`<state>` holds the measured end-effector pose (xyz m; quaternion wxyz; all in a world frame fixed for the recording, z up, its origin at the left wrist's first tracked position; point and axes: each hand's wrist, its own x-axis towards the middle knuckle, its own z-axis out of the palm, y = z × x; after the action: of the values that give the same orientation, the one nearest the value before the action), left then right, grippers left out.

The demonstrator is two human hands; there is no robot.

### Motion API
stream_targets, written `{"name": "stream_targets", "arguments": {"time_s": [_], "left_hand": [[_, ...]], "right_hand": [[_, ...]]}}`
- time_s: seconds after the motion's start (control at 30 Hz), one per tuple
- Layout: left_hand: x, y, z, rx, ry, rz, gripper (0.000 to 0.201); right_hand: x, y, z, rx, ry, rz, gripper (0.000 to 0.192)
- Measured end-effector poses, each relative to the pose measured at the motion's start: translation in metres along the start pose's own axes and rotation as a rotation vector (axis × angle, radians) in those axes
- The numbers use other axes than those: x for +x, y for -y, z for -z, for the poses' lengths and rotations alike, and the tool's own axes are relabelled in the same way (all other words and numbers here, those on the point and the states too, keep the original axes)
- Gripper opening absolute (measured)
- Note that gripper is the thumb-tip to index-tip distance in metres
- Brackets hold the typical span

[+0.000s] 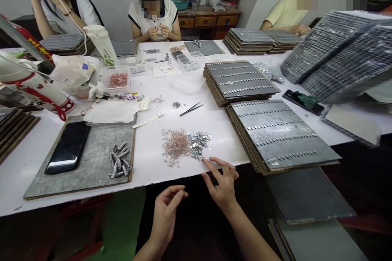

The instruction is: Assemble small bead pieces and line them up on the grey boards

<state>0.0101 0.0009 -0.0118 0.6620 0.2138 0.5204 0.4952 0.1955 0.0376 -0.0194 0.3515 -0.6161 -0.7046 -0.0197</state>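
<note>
Our right hand [223,181], fingers spread, touches the near table [147,163] edge beside the bead pile [185,143]. Left hand [167,208] pinches something too small to tell. Right boards [281,134] hold filled rows; the pile remains loose.

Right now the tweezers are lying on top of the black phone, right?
No. In the head view the tweezers lie on the bare white table, beyond the pile of small rings. The black phone lies apart, on the grey board to the left.
</note>
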Motion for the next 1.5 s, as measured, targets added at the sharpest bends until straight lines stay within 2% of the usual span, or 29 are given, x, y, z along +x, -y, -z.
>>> {"name": "stream_targets", "arguments": {"time_s": [0.23, 0.4, 0.57, 0.7, 0.77, 0.87, 1.03, 1.13, 1.3, 1.5], "left_hand": [[0.001, 0.000, -0.001, 0.038, -0.001, -0.029, 0.027], [-0.001, 0.001, 0.000, 0.067, 0.017, -0.050, 0.025], [-0.004, 0.000, 0.002, 0.087, 0.015, -0.082, 0.022], [-0.003, 0.001, 0.004, 0.086, 0.014, -0.102, 0.021], [-0.002, 0.002, 0.005, 0.084, 0.016, -0.110, 0.020], [-0.002, 0.003, 0.007, 0.094, 0.015, -0.121, 0.020], [-0.004, 0.001, 0.008, 0.145, 0.021, -0.174, 0.019], [-0.006, -0.002, 0.009, 0.212, 0.031, -0.249, 0.016], [-0.008, -0.004, 0.010, 0.300, 0.046, -0.380, 0.014], [-0.011, -0.005, 0.012, 0.350, 0.055, -0.498, 0.013]], "right_hand": [[0.003, -0.005, 0.008, 0.115, -0.033, 0.035, 0.013], [0.012, -0.003, 0.009, 0.116, -0.064, -0.009, 0.003], [0.015, -0.002, 0.004, 0.152, -0.165, -0.050, 0.003], [0.014, 0.001, 0.005, 0.217, -0.175, -0.014, 0.009], [0.012, 0.005, 0.007, 0.275, -0.138, 0.016, 0.013], [0.006, 0.018, 0.011, 0.417, -0.016, 0.021, 0.015], [-0.008, 0.045, 0.011, 0.663, 0.273, -0.111, 0.007], [-0.010, 0.055, 0.008, 0.798, 0.388, -0.191, 0.008], [-0.006, 0.061, 0.003, 0.897, 0.444, -0.285, 0.011], [-0.007, 0.062, -0.001, 0.912, 0.437, -0.327, 0.012]]}}
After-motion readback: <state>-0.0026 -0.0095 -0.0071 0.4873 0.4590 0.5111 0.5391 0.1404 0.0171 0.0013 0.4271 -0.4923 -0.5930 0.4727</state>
